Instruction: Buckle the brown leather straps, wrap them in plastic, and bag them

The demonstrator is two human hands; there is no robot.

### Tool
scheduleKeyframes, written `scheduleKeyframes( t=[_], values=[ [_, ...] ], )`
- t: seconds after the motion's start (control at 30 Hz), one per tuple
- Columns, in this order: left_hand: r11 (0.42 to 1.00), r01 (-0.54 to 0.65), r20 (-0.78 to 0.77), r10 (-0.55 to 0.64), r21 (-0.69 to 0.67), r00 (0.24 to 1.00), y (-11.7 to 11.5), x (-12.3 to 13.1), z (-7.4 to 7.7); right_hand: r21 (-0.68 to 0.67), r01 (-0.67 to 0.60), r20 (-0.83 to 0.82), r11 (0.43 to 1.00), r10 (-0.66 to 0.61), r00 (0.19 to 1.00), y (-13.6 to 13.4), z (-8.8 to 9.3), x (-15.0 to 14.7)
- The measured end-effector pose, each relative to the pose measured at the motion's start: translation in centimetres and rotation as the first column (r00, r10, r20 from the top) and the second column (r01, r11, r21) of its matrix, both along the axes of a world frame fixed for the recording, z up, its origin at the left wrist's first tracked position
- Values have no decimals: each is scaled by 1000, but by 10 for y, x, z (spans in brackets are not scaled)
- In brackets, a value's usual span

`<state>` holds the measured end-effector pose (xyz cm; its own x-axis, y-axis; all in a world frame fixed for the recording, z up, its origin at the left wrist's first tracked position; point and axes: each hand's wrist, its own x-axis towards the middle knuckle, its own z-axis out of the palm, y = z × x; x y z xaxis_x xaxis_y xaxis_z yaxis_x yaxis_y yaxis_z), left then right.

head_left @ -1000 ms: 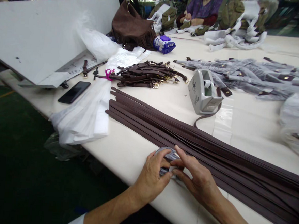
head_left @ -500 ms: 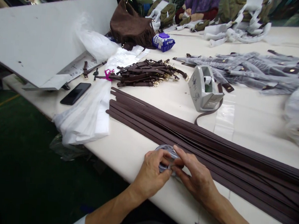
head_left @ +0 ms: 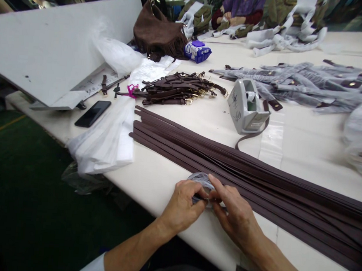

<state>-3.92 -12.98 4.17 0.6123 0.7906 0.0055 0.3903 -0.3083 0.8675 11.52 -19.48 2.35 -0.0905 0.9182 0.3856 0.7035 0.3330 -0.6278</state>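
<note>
Both of my hands meet at the near edge of a white table (head_left: 200, 124). My left hand (head_left: 182, 208) pinches a small bundle wrapped in grey-clear plastic (head_left: 200, 181), and my right hand (head_left: 235, 215) closes its fingers on the same bundle from the right. What is inside the wrap is hidden. Just beyond the hands, a row of long dark brown leather straps (head_left: 259, 170) lies flat and runs off to the right.
A grey tape dispenser (head_left: 246, 107) stands mid-table. Behind it lie a pile of short brown straps with gold buckles (head_left: 178, 90) and wrapped grey straps (head_left: 311, 84). White plastic bags (head_left: 106, 138), a black phone (head_left: 92, 113), a white board (head_left: 54, 44) and a brown fringed bag (head_left: 159, 33) are left. Another person (head_left: 239, 7) sits far back.
My hands have closed tighter on the wrapped bundle, with the left thumb and fingers drawing in. The view has shifted slightly; nothing else on the table moved.
</note>
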Motion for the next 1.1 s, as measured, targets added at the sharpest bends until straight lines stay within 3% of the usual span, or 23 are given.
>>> scheduleKeyframes(
  t=[0.2, 0.33, 0.53, 0.73, 0.93, 1.1],
  values=[
    [987, 111, 87, -122, 116, 989, -2, -8, -12, 125, -45, 67, 991, 37, 997, -1, -7, 0],
    [985, 97, 52, -106, 145, 993, -1, -8, -15, 134, -53, 61, 990, 45, 997, -2, -8, 1],
    [964, 89, 90, -114, 250, 989, -2, -6, -21, 26, -124, 11, 992, 124, 992, -4, -1, 10],
    [906, 144, -4, -155, 398, 988, -4, -9, -23, -118, -94, -33, 989, 91, 995, -5, 6, 7],
    [859, 298, -120, -272, 418, 955, 2, -17, -14, -75, -115, 25, 991, 117, 993, -3, -3, 1],
    [867, 297, -194, -236, 401, 952, 6, -15, -16, -44, -92, 9, 995, 92, 996, -4, -6, 0]
  ],
)
